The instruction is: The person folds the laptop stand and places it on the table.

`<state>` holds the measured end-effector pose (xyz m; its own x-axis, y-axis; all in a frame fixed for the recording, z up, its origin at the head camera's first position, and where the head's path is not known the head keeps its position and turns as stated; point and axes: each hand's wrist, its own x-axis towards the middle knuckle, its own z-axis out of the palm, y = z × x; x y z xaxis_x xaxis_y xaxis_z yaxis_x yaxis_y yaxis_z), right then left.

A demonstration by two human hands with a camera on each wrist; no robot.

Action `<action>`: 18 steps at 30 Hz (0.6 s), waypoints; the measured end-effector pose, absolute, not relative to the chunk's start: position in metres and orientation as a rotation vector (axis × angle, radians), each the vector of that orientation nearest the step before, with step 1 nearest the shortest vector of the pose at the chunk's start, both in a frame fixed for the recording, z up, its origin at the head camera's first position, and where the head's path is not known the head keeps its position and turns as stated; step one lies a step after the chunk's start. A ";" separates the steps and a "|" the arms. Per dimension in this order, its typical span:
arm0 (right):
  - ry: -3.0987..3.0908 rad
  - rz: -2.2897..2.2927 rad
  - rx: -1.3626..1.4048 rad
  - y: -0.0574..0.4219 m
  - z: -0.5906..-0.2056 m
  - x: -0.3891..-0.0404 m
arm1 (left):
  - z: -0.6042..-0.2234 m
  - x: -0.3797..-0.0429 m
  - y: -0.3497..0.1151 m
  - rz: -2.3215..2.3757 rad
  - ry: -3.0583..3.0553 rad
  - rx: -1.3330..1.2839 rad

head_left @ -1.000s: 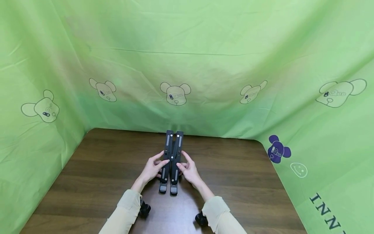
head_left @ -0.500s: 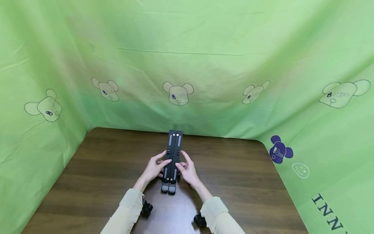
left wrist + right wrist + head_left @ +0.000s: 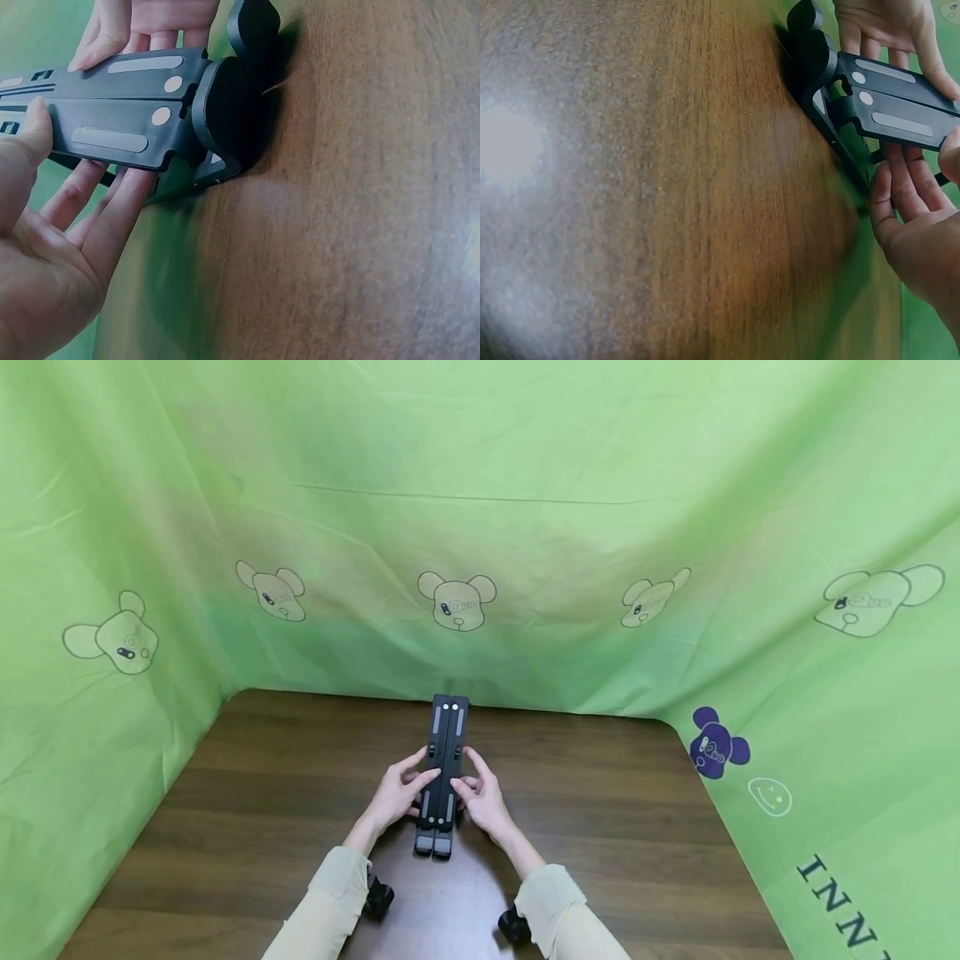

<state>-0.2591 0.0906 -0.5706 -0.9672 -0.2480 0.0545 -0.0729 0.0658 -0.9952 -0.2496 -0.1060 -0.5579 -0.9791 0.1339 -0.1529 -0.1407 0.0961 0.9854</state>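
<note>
The stand [image 3: 447, 760] is over the table [image 3: 600, 827], its long axis running away from the person — left hand [image 3: 393, 787] and right hand [image 3: 486, 797] pinch opposite long sides, thumbs above, fingers beneath, neither nearer.

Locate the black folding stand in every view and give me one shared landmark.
Head: black folding stand below centre, slightly left.
Left wrist: black folding stand at upper left, cut by the left edge.
Right wrist: black folding stand at upper right, cut by the right edge.
Shared landmark: brown wooden table.
</note>
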 end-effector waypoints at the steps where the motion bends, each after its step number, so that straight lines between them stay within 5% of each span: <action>1: 2.193 -2.033 -0.327 0.091 -0.571 -0.259 | -0.558 -0.249 -0.106 1.979 2.170 -0.005; 18: 2.180 -2.033 -0.332 0.093 -0.574 -0.258 | -0.558 -0.247 -0.106 1.943 2.197 -0.008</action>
<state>-0.2576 0.0928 -0.5738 -0.9656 -0.2559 0.0464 -0.0641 0.0614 -0.9961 -0.2466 -0.1064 -0.5577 -0.9783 0.1331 -0.1586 -0.1412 0.1316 0.9812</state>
